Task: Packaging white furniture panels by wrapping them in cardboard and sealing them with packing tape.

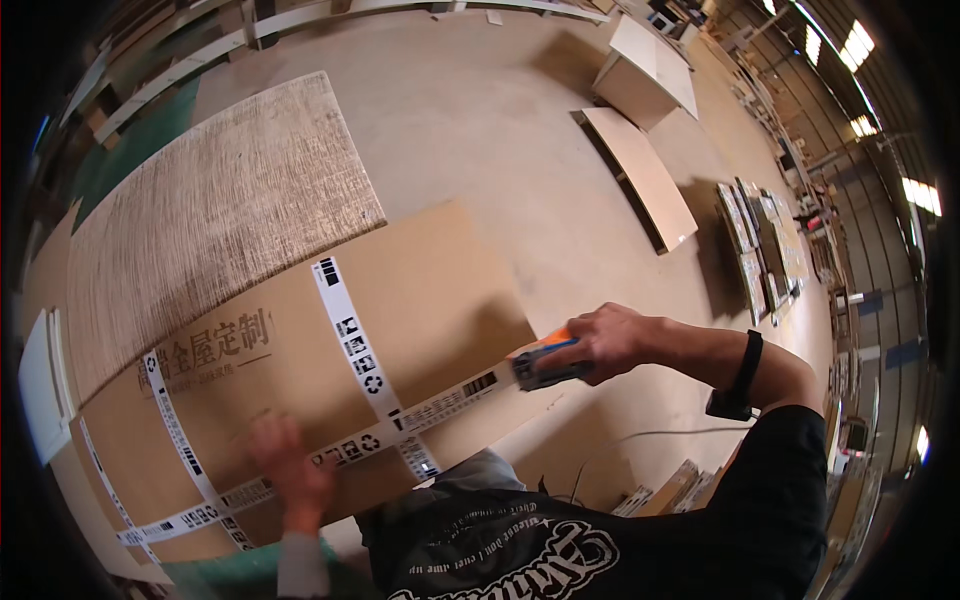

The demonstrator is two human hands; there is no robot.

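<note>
A large brown cardboard box (430, 285) lies in front of me, crossed by several strips of white printed tape (346, 335). Around a tape dispenser (548, 362) with orange, blue and grey parts, my right hand (615, 345) is closed, at the box's right end. One tape strip runs lengthwise near the close edge, up to the dispenser. My left hand (290, 468) is over the box beside this strip, blurred, thumb apart from the fingers and nothing visible in it. Whether its palm presses on the cardboard is hard to see.
Beyond the box lies a rough wood-grained board (225, 200). White panels (48, 385) rest at the far left. On the floor ahead are a flat panel (640, 178), a pale cabinet (645, 70) and a stack of boards (760, 245). A thin cable (650, 432) trails near my right arm.
</note>
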